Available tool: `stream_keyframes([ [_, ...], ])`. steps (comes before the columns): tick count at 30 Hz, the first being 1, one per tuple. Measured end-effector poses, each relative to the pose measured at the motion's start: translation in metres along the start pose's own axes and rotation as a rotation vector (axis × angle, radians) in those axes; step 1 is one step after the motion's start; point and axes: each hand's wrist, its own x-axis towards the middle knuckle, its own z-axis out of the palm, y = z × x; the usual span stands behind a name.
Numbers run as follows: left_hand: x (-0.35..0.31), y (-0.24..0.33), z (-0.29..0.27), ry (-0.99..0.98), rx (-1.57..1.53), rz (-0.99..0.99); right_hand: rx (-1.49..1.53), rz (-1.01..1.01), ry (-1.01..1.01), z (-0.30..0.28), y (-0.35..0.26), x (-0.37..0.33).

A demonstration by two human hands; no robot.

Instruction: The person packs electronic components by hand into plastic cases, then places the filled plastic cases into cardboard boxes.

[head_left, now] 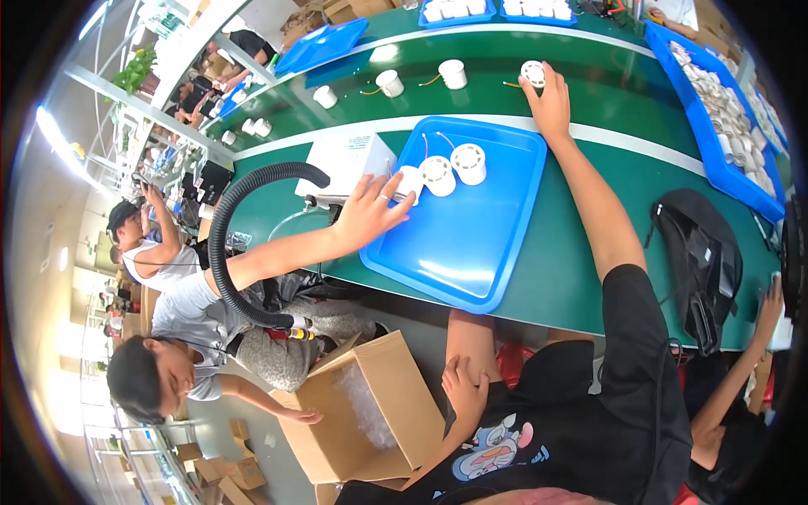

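over green belt (495,66), right fingers (553,82) grip white cylinder (532,72) between them; left fingers (482,382) spread.

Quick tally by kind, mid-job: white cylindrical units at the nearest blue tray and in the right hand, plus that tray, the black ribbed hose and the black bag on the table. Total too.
White units at tray: 3
White unit in right hand: 1
Blue tray: 1
Black ribbed hose: 1
Black bag: 1
Total: 7

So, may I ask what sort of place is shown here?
Probably a factory assembly line: a long green belt carries white parts in a row, and a blue bin is heaped with small pieces.
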Motion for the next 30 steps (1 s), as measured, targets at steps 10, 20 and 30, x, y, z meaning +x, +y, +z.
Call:
stream_keyframes([
  [10, 0.016, 0.012, 0.012, 0.036, -0.017, -0.045, -0.067, 0.115, -0.28, 0.029, 0.019, 0.006],
  [20, 0.016, 0.009, 0.012, 0.124, -0.077, -0.147, 0.288, 0.417, -0.352, -0.014, 0.057, 0.004],
  [30, -0.026, -0.076, -0.002, 0.178, -0.548, -0.223, 0.26, -0.638, -0.981, -0.063, -0.117, -0.069],
])
